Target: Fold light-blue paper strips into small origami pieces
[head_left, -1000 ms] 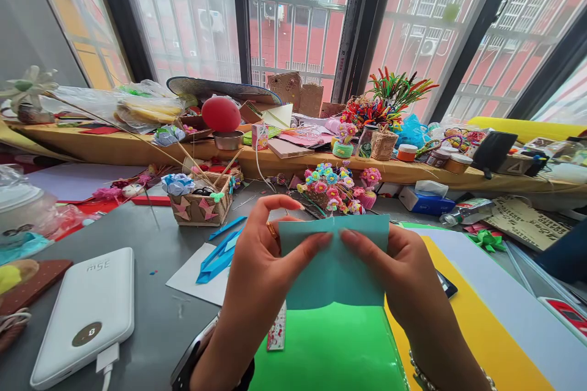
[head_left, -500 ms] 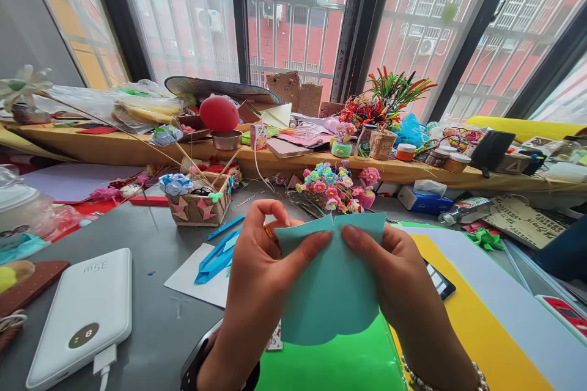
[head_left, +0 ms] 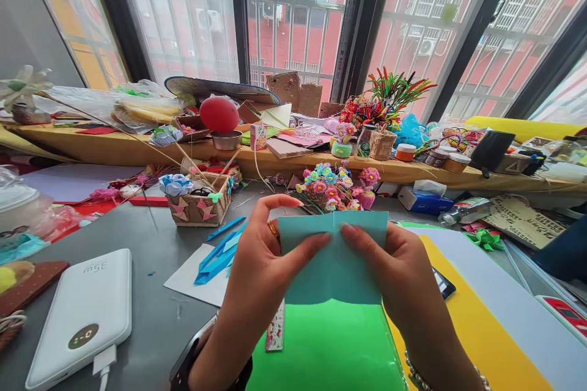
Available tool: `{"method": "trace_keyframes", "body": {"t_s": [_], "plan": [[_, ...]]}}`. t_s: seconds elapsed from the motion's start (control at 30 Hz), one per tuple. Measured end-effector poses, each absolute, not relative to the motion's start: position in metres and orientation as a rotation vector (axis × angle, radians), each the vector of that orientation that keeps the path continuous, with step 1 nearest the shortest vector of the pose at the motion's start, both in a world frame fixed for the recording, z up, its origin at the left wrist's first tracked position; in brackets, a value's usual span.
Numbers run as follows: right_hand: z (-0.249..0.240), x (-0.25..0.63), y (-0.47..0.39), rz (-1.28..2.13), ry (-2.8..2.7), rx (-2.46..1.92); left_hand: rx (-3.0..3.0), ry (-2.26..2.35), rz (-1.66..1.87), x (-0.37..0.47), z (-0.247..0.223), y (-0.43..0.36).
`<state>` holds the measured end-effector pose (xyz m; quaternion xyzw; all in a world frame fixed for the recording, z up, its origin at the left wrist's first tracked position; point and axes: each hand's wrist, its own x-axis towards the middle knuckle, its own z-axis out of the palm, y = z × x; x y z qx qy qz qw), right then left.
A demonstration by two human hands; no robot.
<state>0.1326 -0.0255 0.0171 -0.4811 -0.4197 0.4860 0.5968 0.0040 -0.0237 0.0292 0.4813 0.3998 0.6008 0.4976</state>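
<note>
A sheet of light blue paper [head_left: 332, 275] is held up between both hands, with a crease down its middle and a curved lower edge. My left hand [head_left: 266, 256] grips its left side, thumb pressed on the front near the crease and the index finger lifted and bent above the top edge. On the right side, my right hand [head_left: 389, 263] pinches the paper with its thumb close to the crease; the other fingers are behind it. Below the paper lies a shiny green mat [head_left: 330, 348], with a patterned strip [head_left: 275, 330] on its left edge.
Folded blue paper strips [head_left: 220, 256] rest on white paper [head_left: 188, 281] to the left, near a white power bank [head_left: 82, 317]. Yellow paper [head_left: 477, 317] and a partly hidden phone [head_left: 444, 284] lie at right. Behind stand a cardboard box [head_left: 197, 204] and crocheted flowers [head_left: 330, 183].
The paper has tilted, so its lower edge now appears higher and its top face flatter. My left index finger has straightened somewhat. More of the patterned strip shows.
</note>
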Motion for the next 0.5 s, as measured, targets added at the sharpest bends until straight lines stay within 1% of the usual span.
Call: {"method": "trace_keyframes", "body": {"t_s": [0.2, 0.5], "plan": [[0.0161, 0.1323, -0.0266, 1.110, -1.007, -1.099, 1.179, 0.983, 1.491, 0.0024, 0.0271, -0.0228], [0.0136, 0.1338, -0.0218, 1.284, -0.895, -1.047, 1.153, 1.026, 1.555, 0.0044, 0.0276, -0.0267]]}}
